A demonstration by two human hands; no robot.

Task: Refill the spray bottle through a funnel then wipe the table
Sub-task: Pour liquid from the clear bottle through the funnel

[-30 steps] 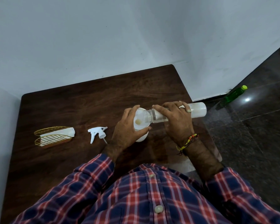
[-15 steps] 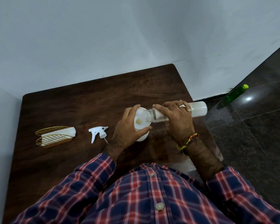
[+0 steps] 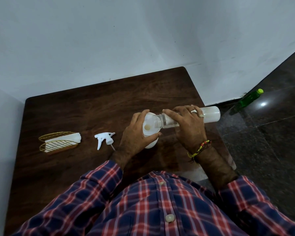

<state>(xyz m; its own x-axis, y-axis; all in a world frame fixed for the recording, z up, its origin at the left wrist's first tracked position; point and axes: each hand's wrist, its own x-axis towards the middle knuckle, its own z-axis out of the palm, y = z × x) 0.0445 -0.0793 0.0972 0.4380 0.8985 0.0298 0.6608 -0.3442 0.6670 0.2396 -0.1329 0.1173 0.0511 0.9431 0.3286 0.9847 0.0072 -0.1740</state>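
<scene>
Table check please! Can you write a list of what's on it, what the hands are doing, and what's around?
Surface: dark wooden table, no spills seen.
Job's things: funnel on white spray bottle; refill bottle tipped over funnel; spray trigger head lying apart.
Clutter: gold wire holder with white napkins.
Hands: left hand steadies spray bottle; right hand holds refill bottle.
Cables: nothing seen.
Surroundings: green bottle on the floor, white wall.

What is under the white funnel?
A white spray bottle, its lower body showing below the funnel. The left hand covers its side; its neck and contents are hidden.
</scene>
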